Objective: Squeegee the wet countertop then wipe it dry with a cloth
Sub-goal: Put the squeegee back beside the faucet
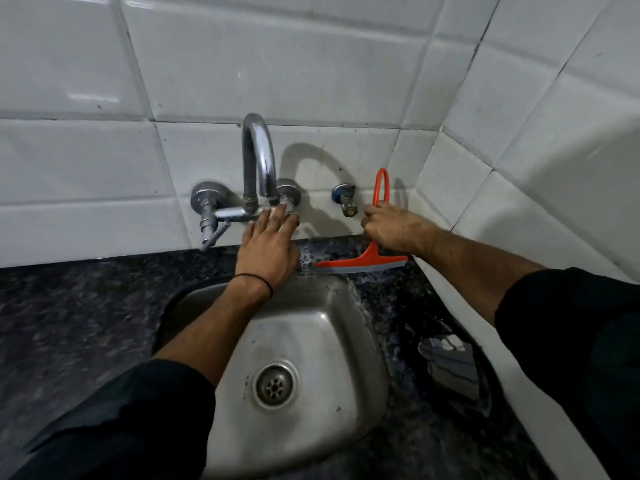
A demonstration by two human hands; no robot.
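Note:
An orange squeegee (363,262) stands upright at the back of the dark speckled countertop (69,306), its blade resting on the wet strip behind the sink. My right hand (391,226) is shut on its looped handle, close to the wall. My left hand (268,245) reaches over the sink rim, fingers spread, with the fingertips at the right knob of the chrome tap (258,168). Whether the fingers grip the knob cannot be told. No cloth is in view.
A steel sink (332,341) with a round drain (274,386) fills the centre. A small brass valve (347,202) sticks out of the white tiled wall (277,64) beside the squeegee. A tiled side wall closes in on the right.

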